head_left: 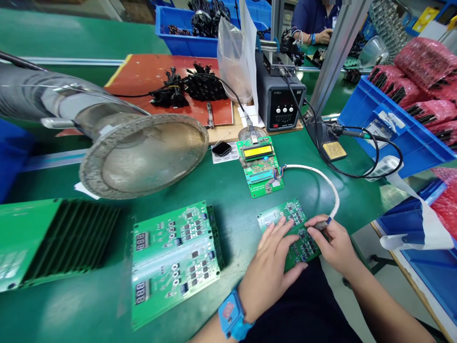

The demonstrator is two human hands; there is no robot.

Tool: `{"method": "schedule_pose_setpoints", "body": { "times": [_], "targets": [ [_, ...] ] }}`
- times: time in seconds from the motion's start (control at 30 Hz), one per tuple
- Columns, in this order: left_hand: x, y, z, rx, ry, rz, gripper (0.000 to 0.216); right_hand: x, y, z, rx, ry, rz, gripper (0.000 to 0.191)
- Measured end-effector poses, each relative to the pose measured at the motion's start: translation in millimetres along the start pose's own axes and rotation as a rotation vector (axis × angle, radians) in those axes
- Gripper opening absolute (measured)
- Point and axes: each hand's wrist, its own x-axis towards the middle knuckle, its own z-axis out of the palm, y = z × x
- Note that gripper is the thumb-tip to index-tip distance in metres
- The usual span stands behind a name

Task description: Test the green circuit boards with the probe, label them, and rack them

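Note:
A green circuit board (302,250) lies on the bench close to my body. My left hand (273,259) rests flat on it, fingers spread, a blue wrist strap (231,314) round the wrist. At the board's right edge, my right hand (332,240) pinches the dark end of a white sleeved cable (333,186), a probe whose tip is hidden by the fingers. That cable runs back to a green programmer board (259,166) with a lit yellow display (257,151) and a teal socket.
A stack of circuit boards (174,257) and another stack (32,243) stand to the left, below a fume extractor hood (150,157). Behind are a soldering station (282,105) and iron stand (330,143). A blue bin (392,119) holds pink-wrapped parts; a co-worker (314,21) sits beyond.

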Motion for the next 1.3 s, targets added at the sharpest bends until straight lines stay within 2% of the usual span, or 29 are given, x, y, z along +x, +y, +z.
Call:
{"method": "schedule_pose_setpoints", "body": {
  "times": [0.23,0.47,0.67,1.3],
  "targets": [
    [1,7,-3,0.156,0.026,-0.159,0.089,0,-2,0,-0.026,0.004,-0.007,0.008],
    [10,9,-10,0.257,-0.061,-0.231,0.116,-1,-1,2,-0.049,0.016,-0.018,0.008],
    [21,5,-18,0.279,-0.137,-0.155,0.113,-1,-3,2,-0.046,0.029,-0.014,0.008],
    [29,6,-23,0.320,-0.163,-0.183,0.108,-1,0,2,-0.044,0.031,-0.013,0.007]
  ]
}}
